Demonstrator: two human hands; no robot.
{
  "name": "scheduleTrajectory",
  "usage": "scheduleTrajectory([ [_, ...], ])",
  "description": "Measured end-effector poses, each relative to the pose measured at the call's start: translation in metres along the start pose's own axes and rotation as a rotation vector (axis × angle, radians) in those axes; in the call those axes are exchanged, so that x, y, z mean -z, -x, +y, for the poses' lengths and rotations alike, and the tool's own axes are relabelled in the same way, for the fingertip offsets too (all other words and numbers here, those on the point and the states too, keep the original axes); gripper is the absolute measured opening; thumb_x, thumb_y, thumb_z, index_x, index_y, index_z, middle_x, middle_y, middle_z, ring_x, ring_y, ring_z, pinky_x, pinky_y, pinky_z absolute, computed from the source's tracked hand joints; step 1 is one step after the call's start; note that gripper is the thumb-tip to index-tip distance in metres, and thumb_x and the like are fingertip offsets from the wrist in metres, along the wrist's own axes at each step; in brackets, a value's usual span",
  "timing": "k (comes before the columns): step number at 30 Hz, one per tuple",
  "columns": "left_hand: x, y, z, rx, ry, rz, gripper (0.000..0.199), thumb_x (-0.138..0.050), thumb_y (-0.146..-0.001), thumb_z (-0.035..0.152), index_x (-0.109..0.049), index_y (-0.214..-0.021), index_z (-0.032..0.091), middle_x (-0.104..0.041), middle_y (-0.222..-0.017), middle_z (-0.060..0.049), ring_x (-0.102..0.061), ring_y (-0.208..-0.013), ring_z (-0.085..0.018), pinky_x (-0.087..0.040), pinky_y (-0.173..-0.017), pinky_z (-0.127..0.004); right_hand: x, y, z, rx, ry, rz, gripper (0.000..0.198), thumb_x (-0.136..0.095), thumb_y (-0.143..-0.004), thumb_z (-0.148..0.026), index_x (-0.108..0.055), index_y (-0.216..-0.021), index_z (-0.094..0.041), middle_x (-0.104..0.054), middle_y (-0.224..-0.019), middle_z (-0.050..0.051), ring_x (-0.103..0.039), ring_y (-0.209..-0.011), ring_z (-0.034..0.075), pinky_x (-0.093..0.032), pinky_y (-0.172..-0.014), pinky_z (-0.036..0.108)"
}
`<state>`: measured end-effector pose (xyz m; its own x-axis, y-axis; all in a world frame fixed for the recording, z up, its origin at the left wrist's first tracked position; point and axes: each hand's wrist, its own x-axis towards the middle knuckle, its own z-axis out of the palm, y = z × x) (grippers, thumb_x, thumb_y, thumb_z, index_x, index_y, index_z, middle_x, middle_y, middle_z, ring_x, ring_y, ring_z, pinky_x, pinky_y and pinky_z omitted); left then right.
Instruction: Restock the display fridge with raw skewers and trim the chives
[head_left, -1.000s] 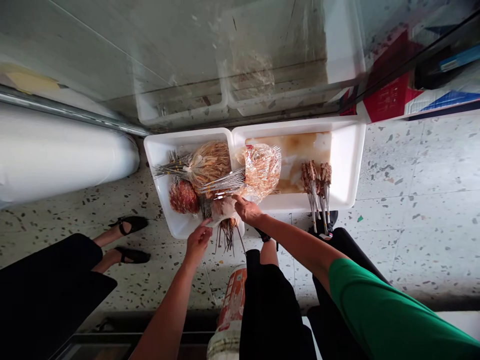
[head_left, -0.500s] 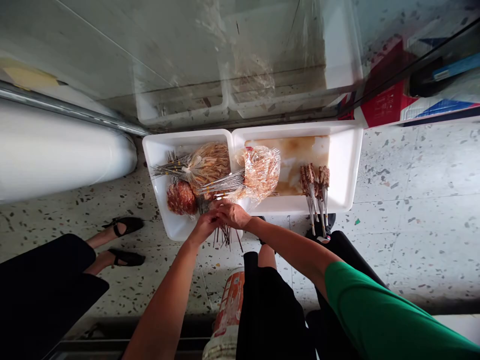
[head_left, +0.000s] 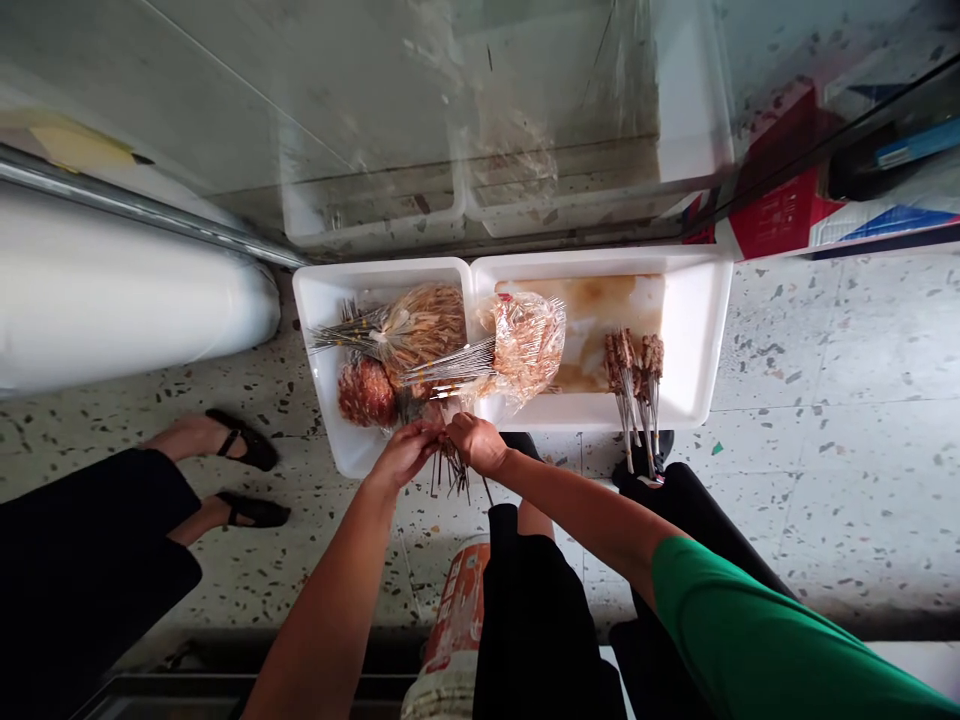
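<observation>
At the front edge of the left white tray [head_left: 345, 445], my left hand [head_left: 409, 450] and my right hand [head_left: 477, 443] are close together, fingers pinched on a clear plastic bag [head_left: 444, 408]. The bag is around a bundle of skewers [head_left: 453, 474], whose bare ends stick out below my hands over the tray's edge. Exactly how the fingertips grip is partly hidden. Behind them lie a bagged bunch of skewers [head_left: 424, 322], a bag of reddish meat [head_left: 367, 391] and another bagged meat bundle [head_left: 529, 345] that reaches across into the right tray.
Loose meat skewers [head_left: 634, 375] lean over the front of the right white tray [head_left: 694, 350], which has brown liquid in it. A glass panel [head_left: 360, 110] rises behind both trays. Another person's shoes [head_left: 251, 510] are at left. An orange-labelled bucket [head_left: 456, 610] stands below.
My hands have drawn slightly apart, the right one moving right while its fingers curled tighter. At left, the other person's feet have shifted. The whole view has moved a little.
</observation>
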<state>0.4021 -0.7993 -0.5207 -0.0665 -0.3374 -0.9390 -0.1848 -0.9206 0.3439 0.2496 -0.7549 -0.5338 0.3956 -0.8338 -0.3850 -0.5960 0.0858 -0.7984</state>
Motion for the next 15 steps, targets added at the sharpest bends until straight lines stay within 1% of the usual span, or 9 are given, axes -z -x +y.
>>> scheduleTrajectory([
  [2, 0.002, 0.0, 0.0, 0.016, -0.01, 0.019, 0.035, -0.081, -0.045, 0.027, -0.053, -0.061, 0.014, -0.059, -0.061, -0.001, -0.054, -0.06, -0.012, -0.039, -0.056, -0.023, -0.006, 0.006, 0.003, 0.039, -0.068, 0.022, 0.024, -0.043, -0.092, -0.021, -0.065, -0.088, -0.013, -0.064, -0.094, 0.01, -0.057, -0.088, 0.018, -0.045, -0.077, 0.027],
  [4, 0.001, 0.0, -0.003, -0.031, -0.084, 0.072, 0.034, -0.08, -0.045, 0.025, -0.051, -0.06, 0.015, -0.058, -0.061, 0.0, -0.053, -0.06, -0.011, -0.039, -0.058, -0.023, -0.01, 0.006, 0.009, 0.004, -0.165, 0.012, 0.019, -0.048, -0.089, -0.018, -0.066, -0.084, -0.013, -0.066, -0.088, 0.007, -0.058, -0.084, 0.015, -0.045, -0.077, 0.024],
  [6, -0.001, 0.0, -0.006, -0.136, -0.234, 0.137, 0.032, -0.077, -0.05, 0.028, -0.049, -0.059, 0.016, -0.054, -0.059, 0.002, -0.049, -0.058, -0.011, -0.037, -0.058, -0.024, -0.012, 0.002, 0.014, -0.15, -0.28, -0.014, 0.016, -0.051, -0.086, -0.016, -0.067, -0.082, -0.012, -0.067, -0.082, 0.005, -0.06, -0.077, 0.013, -0.045, -0.072, 0.021],
  [8, -0.006, 0.002, -0.007, -0.276, -0.455, 0.19, 0.025, -0.072, -0.059, 0.03, -0.05, -0.06, 0.017, -0.053, -0.059, 0.002, -0.047, -0.058, -0.012, -0.035, -0.058, -0.024, -0.011, -0.004, 0.016, -0.345, -0.374, -0.061, 0.015, -0.053, -0.083, -0.016, -0.067, -0.082, -0.012, -0.067, -0.077, 0.004, -0.061, -0.073, 0.013, -0.045, -0.067, 0.02],
  [10, -0.01, 0.005, -0.003, -0.458, -0.702, 0.199, 0.016, -0.064, -0.065, 0.025, -0.051, -0.06, 0.018, -0.053, -0.062, 0.0, -0.047, -0.062, -0.014, -0.035, -0.062, -0.027, -0.009, -0.008, 0.015, -0.46, -0.362, -0.079, 0.016, -0.053, -0.083, -0.019, -0.068, -0.083, -0.011, -0.068, -0.079, 0.007, -0.061, -0.076, 0.015, -0.046, -0.068, 0.022],
  [11, -0.012, 0.006, -0.001, -0.554, -0.812, 0.174, 0.013, -0.061, -0.066, 0.021, -0.051, -0.059, 0.019, -0.054, -0.064, -0.002, -0.048, -0.066, -0.016, -0.036, -0.065, -0.028, -0.009, -0.008, 0.014, -0.46, -0.313, -0.054, 0.017, -0.053, -0.083, -0.021, -0.068, -0.085, -0.011, -0.068, -0.086, 0.009, -0.061, -0.082, 0.018, -0.047, -0.072, 0.024],
  [12, -0.013, 0.007, 0.002, -0.645, -0.898, 0.127, 0.011, -0.058, -0.068, 0.019, -0.051, -0.059, 0.019, -0.054, -0.066, -0.003, -0.049, -0.07, -0.018, -0.037, -0.068, -0.03, -0.008, -0.009, 0.014, -0.413, -0.262, -0.01, 0.018, -0.054, -0.083, -0.022, -0.067, -0.087, -0.01, -0.067, -0.095, 0.012, -0.06, -0.091, 0.02, -0.046, -0.078, 0.026],
  [13, -0.013, 0.007, 0.005, -0.717, -0.962, 0.062, 0.01, -0.055, -0.07, 0.017, -0.052, -0.061, 0.019, -0.055, -0.069, -0.004, -0.051, -0.074, -0.019, -0.038, -0.072, -0.031, -0.008, -0.009, 0.013, -0.325, -0.228, 0.037, 0.02, -0.053, -0.084, -0.023, -0.066, -0.092, -0.01, -0.064, -0.106, 0.015, -0.057, -0.1, 0.022, -0.045, -0.085, 0.028],
  [15, -0.012, 0.008, 0.009, -0.785, -1.064, -0.072, 0.012, -0.048, -0.076, 0.017, -0.054, -0.066, 0.019, -0.056, -0.074, -0.006, -0.052, -0.08, -0.021, -0.04, -0.078, -0.033, -0.008, -0.009, 0.015, -0.112, -0.229, 0.079, 0.024, -0.052, -0.085, -0.021, -0.062, -0.104, -0.011, -0.058, -0.119, 0.015, -0.051, -0.112, 0.021, -0.041, -0.094, 0.028],
])
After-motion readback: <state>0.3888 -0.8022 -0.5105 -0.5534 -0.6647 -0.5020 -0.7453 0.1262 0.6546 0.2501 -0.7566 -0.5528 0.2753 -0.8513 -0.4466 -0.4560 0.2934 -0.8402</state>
